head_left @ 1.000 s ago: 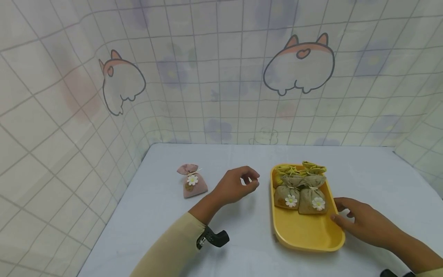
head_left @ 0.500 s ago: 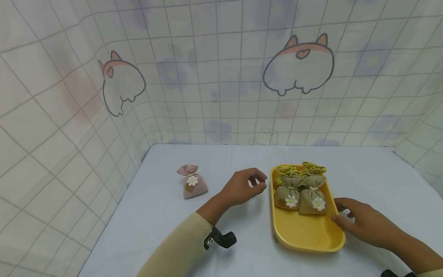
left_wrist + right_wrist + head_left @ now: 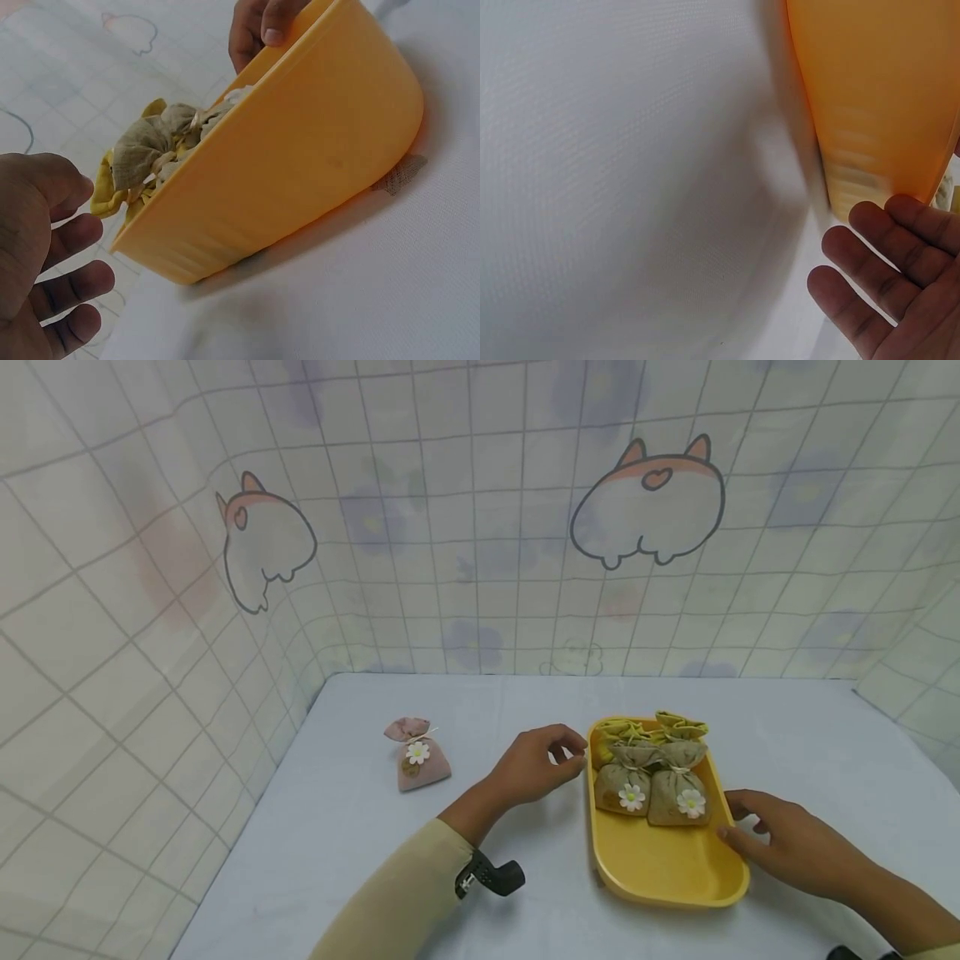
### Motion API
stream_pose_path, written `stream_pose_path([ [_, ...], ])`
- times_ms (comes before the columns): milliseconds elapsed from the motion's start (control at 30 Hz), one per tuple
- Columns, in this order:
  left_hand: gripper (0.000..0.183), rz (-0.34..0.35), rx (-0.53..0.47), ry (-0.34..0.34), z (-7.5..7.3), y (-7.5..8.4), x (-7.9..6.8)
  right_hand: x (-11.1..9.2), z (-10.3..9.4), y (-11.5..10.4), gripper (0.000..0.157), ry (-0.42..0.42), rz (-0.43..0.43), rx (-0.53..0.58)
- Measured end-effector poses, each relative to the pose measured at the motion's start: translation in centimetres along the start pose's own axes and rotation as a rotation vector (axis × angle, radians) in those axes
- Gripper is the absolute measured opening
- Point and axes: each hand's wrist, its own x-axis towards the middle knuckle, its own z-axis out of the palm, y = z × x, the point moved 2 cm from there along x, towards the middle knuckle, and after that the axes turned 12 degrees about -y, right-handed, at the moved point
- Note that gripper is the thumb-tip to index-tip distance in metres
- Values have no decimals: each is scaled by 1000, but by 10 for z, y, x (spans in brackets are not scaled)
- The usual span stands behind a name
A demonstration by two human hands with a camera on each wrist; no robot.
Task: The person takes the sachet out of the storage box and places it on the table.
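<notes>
A yellow plastic tray (image 3: pixel 660 864) stands on the table, its far half filled with small drawstring sachets. Two grey-green sachets (image 3: pixel 622 783) with white flowers lie in front, and yellow sachets (image 3: pixel 681 723) show behind them. My left hand (image 3: pixel 536 764) is at the tray's left rim, fingers loosely bent and holding nothing. In the left wrist view, its fingertips (image 3: pixel 94 277) are just off the tray corner. At the right rim, my right hand (image 3: pixel 795 843) holds the tray, thumb over the edge and fingers along the outer wall. A pink sachet (image 3: pixel 423 764) lies alone at left.
The white-covered table (image 3: pixel 525 893) reaches back to a grid-patterned curtain (image 3: pixel 465 527) with cartoon corgi prints, which also hangs along the left and right sides. A black wrist camera (image 3: pixel 491 872) is strapped to my left wrist.
My left hand has moved right, away from the pink sachet and up to the tray's left rim. The right hand, the tray and the sachets have stayed in place.
</notes>
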Motion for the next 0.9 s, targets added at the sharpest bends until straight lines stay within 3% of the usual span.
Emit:
stream_pose_path([
  [333, 19, -16, 0, 0, 4, 2, 6, -1, 0, -2, 67, 4, -12, -2],
  [900, 21, 55, 23, 4, 11, 7, 18, -2, -2, -3, 68, -2, -12, -2],
])
